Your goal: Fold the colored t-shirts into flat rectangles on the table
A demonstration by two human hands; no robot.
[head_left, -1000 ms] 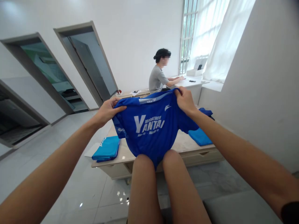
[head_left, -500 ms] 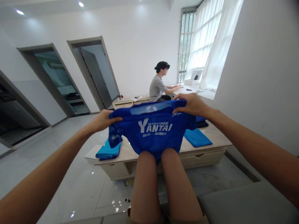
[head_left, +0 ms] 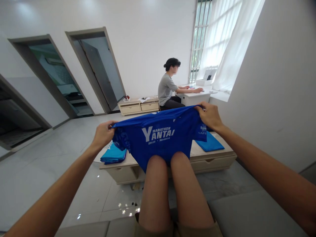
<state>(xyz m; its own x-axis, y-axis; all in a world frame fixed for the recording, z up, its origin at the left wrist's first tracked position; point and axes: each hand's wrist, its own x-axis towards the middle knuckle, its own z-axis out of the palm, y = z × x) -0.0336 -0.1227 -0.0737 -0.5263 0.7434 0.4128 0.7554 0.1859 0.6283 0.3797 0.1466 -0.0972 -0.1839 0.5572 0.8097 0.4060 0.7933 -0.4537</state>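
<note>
Blue Yantai marathon T-shirt (head_left: 158,140) gripped between left hand (head_left: 103,135) and right hand (head_left: 208,116)

Royal blue across the T-shirt (head_left: 158,141) at centre, with white YANTAI MARATHON lettering; turquoise on the folded shirts (head_left: 113,154) lower left of it, a darker blue edge beneath; cream on the bench (head_left: 217,161); plain grey on the seated person's T-shirt (head_left: 166,89), upper middle; white on the curtains (head_left: 234,42), upper right.
</note>
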